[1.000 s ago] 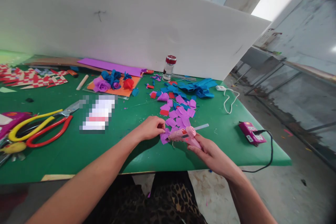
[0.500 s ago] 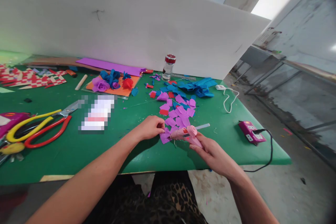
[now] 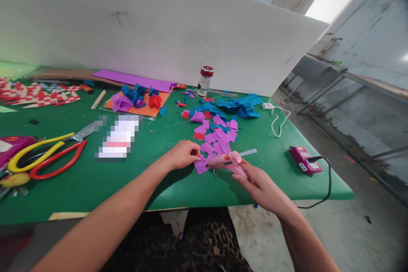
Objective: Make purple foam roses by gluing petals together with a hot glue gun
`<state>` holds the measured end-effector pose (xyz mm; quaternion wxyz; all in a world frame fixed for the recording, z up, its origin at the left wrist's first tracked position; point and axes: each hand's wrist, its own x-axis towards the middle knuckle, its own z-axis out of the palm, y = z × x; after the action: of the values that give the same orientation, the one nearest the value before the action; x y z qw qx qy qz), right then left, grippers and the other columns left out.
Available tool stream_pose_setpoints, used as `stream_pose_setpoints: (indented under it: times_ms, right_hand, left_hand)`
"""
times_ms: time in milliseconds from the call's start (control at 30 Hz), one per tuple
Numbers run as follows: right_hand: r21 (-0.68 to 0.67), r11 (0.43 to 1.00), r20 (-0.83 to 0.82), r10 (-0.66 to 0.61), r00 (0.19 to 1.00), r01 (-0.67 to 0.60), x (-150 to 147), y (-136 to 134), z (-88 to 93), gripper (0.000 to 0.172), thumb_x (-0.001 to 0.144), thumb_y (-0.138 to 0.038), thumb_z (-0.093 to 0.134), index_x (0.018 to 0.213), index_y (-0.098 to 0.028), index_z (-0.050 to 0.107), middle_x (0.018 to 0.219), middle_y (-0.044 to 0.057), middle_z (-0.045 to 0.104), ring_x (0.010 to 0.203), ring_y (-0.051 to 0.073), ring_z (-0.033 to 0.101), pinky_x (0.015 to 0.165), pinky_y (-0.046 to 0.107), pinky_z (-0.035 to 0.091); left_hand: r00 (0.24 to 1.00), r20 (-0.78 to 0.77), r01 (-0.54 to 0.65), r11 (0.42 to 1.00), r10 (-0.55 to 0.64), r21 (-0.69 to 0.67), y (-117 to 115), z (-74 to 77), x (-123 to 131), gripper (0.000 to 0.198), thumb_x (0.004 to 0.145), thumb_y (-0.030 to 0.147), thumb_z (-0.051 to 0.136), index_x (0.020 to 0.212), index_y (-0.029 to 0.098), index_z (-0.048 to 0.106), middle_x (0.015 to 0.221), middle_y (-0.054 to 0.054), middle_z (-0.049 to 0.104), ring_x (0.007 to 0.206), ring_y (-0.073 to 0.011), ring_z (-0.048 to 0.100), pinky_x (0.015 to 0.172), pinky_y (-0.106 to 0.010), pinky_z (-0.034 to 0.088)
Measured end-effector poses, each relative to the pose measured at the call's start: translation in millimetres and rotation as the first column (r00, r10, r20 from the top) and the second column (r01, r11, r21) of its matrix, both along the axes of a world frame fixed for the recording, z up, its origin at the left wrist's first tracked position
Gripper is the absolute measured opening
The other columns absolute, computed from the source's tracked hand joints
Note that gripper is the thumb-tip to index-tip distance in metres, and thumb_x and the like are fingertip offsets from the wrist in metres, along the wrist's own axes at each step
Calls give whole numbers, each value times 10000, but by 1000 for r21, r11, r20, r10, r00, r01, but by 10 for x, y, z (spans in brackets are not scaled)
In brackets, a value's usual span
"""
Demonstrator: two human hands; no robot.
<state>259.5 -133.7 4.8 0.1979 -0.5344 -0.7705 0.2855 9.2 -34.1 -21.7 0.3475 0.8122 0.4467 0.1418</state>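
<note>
My right hand is wrapped round the handle of a pink glue gun, and a clear glue stick juts from its back. The nozzle points left at a purple paper petal lying near the table's front. My left hand pinches that petal's left edge between thumb and finger. Beyond the gun lies a cluster of loose purple petals, with red and blue paper bits among them. Crumpled blue crepe paper rests behind the cluster.
A red-lidded jar stands at the back. Finished paper flowers sit on orange paper at the left. Scissors with yellow and red handles lie left. A purple power socket with a black cord is at the right, near a white cable.
The glue gun has shifted slightly to the right in my right hand, its nozzle drawing back a little across the petal. My left hand stays in place on the petal.
</note>
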Motion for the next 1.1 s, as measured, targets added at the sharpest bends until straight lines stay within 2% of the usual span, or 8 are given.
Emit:
stream_pose_setpoints:
  times_ms: [133, 300, 500, 833, 1100]
  right_hand:
    - [0, 1000, 0, -6, 1000, 6, 9, 4, -14, 247, 941, -365, 436, 1050, -200, 583, 1021, 84, 678, 829, 230, 620, 735, 334, 475]
    - [16, 999, -7, -34, 999, 34, 21, -2, -20, 240, 931, -359, 450, 1057, -205, 585, 1021, 82, 671, 838, 233, 612, 733, 325, 467]
    - [-61, 995, -85, -80, 993, 75, 34, -17, 11, 305, 916, -435, 461, 997, -174, 598, 815, 52, 641, 683, 194, 554, 622, 285, 431]
    - [-16, 999, -47, -36, 998, 36, -76, -14, -50, 234, 920, -381, 470, 977, -196, 602, 848, 59, 645, 707, 202, 560, 635, 287, 425]
    - [4, 999, -29, -38, 999, 38, -24, 7, -81, 218, 920, -338, 466, 998, -177, 590, 868, 61, 649, 723, 195, 561, 642, 271, 423]
  left_hand:
    - [1000, -12, -1, 1000, 1, 1, 3, -2, 0, 61, 715, 168, 620, 673, 184, 662, 654, 16, 672, 650, -138, 599, 611, -237, 387]
    - [1000, -2, -2, 1000, 2, -7, 1, -5, 1, 62, 715, 160, 618, 676, 179, 662, 648, 14, 664, 644, -138, 597, 614, -238, 384]
    - [1000, 9, 1, 1000, -1, -2, 5, -17, 0, 58, 709, 157, 618, 681, 177, 664, 662, 10, 669, 652, -141, 599, 617, -241, 382]
    - [1000, -11, 1, 1000, -1, 11, 3, 0, 5, 66, 707, 153, 610, 690, 175, 670, 668, 8, 673, 667, -148, 603, 627, -246, 380]
    - [1000, -2, 4, 1000, -4, -5, -7, 21, 7, 65, 712, 151, 608, 682, 169, 662, 660, 9, 670, 657, -144, 602, 616, -240, 379]
